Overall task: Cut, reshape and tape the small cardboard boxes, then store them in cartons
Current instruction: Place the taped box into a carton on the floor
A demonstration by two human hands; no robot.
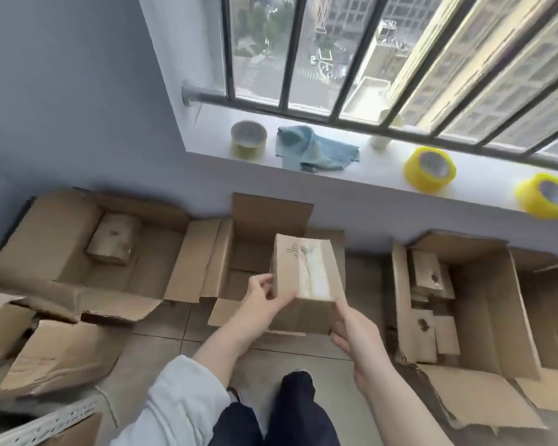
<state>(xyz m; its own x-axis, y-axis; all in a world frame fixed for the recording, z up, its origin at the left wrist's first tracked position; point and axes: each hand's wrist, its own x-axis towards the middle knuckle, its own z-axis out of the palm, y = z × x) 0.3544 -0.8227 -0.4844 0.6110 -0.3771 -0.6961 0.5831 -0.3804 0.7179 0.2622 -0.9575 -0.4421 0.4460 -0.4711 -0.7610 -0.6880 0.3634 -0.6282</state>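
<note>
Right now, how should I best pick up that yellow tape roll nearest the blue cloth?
Come from above and pinch the yellow tape roll through its open core and outer rim; it sits tilted on the sill, hole facing up toward you.

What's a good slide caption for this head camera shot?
Both hands, left hand and right hand, hold a taped small box above the open middle carton below the windowsill.
</note>
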